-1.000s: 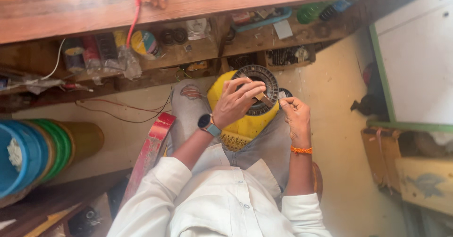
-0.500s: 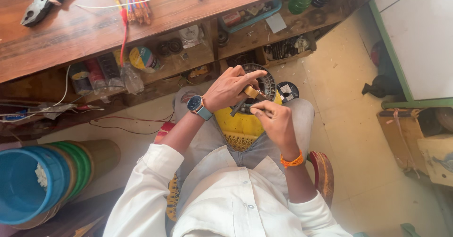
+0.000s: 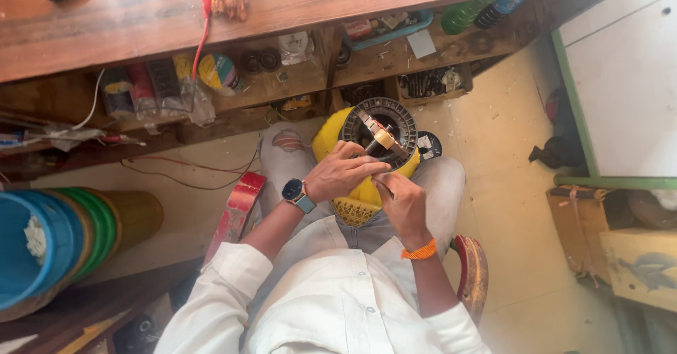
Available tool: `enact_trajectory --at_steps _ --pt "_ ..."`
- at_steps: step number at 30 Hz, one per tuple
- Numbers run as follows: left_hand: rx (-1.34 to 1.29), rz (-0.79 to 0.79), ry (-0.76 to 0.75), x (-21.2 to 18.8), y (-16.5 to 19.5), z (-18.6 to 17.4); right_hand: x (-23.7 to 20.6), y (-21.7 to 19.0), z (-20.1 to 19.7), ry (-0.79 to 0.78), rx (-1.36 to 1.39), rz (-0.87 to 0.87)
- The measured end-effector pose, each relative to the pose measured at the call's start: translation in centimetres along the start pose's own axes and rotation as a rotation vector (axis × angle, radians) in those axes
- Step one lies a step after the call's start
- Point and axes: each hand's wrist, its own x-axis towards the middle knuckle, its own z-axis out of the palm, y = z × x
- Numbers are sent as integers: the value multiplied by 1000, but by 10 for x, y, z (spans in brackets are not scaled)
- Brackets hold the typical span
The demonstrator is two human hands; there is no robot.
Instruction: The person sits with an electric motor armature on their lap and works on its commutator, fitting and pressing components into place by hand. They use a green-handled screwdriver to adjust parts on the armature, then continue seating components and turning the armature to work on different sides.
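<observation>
The left hand point(image 3: 344, 175) is lying across the near rim of the dark ring-shaped stator point(image 3: 379, 131), fingers curled and extending toward the right, closed around a small tan cylindrical piece point(image 3: 383, 141) at the ring's centre. The right hand point(image 3: 398, 200) is sitting just near of the left, fingers bent upward and touching the same piece from below; the two hands are pressing together on it. Whether the right hand is gripping or only steadying cannot be told.

The stator is lying directly far of both hands, flat face turned upward toward the camera, its open bore facing the person. It is resting on a yellow basket-like object point(image 3: 360, 202) held on the lap. The left hand is the nearer one to the ring.

A wristwatch point(image 3: 297, 193) is showing on the left wrist, an orange band point(image 3: 420, 251) on the right. The wooden table point(image 3: 296, 5) is standing beyond the knees, with shelves of tape rolls point(image 3: 215, 72) beneath. Stacked coloured tubs point(image 3: 63, 237) are standing far left.
</observation>
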Motion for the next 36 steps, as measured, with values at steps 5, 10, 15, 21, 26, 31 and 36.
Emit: enact_trajectory --at_steps 5,10,15,21,26,31,36 --pt "-304 -147 626 11 18 19 32 -29 -41 -71 -69 -54" --pt "-739 -621 767 28 30 26 89 -18 -47 -19 54 -50" --pt "-642 -743 775 36 31 26 110 9 -34 -18 213 157" --pt "-330 -653 678 36 28 34 83 47 -25 3 342 430" --pt "-107 -548 594 42 19 32 73 62 -19 64 521 481" --pt "135 -45 583 40 -3 7 61 67 -21 29 702 673" --pt "66 32 182 57 -25 -13 46 72 -28 27 798 693"
